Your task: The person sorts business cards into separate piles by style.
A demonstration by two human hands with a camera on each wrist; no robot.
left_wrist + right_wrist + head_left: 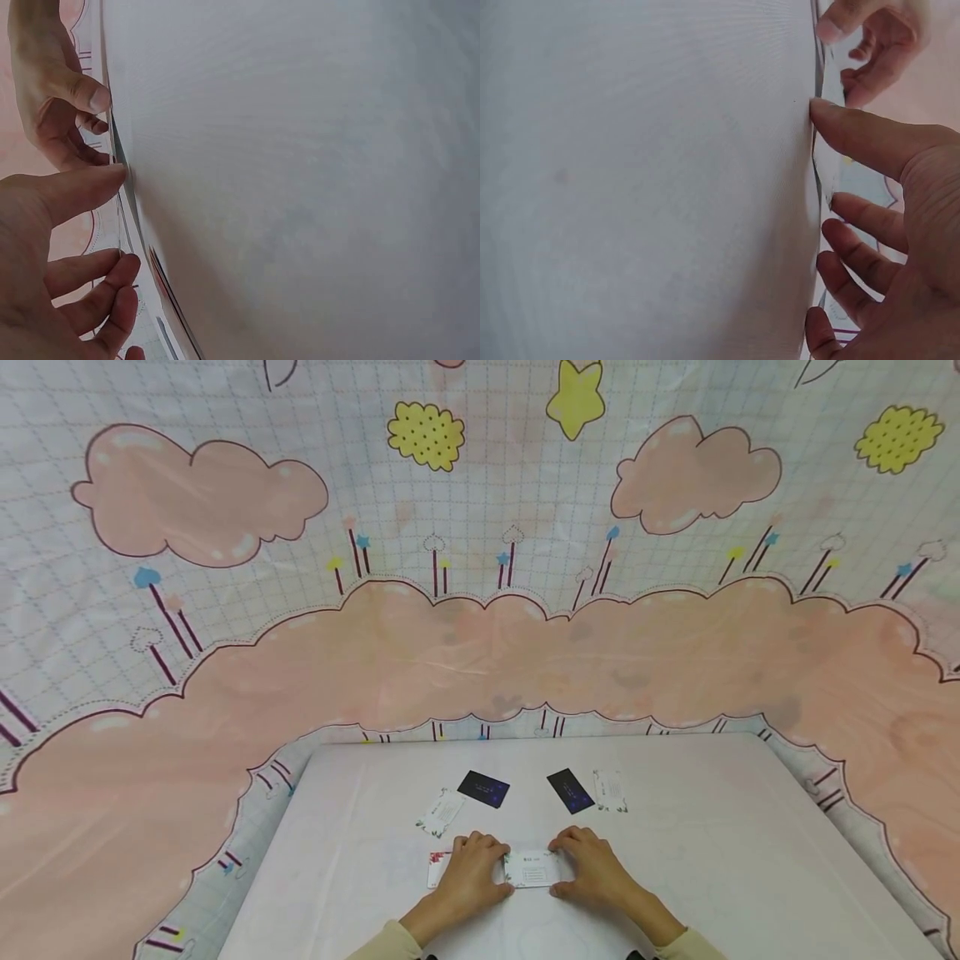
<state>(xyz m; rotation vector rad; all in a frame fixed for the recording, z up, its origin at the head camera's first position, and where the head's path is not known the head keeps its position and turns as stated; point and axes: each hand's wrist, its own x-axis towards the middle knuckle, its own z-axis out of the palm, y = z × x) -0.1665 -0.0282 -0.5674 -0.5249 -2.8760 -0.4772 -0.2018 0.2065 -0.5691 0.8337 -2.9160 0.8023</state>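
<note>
A white business card (pixel 532 868) with printed text and leafy corners lies in front of the person, between both hands. My left hand (pixel 468 875) pinches its left end with thumb and forefinger. At the other end, the thumb and forefinger of my right hand (pixel 596 870) pinch the card's right edge. Partly covered by the left hand is another white card with red corners (pixel 436 870). Seen nearly edge-on in the right wrist view, the held card (pixel 825 161) stands close to the tabletop between the fingertips.
Beyond the hands, a black card (pixel 483 789) and a white leafy card (pixel 441 812) lie to the left. Another black card (pixel 571 791) and white card (pixel 611 790) lie to the right. The white table (pixel 360 827) ends at a patterned cloth backdrop (pixel 480 660).
</note>
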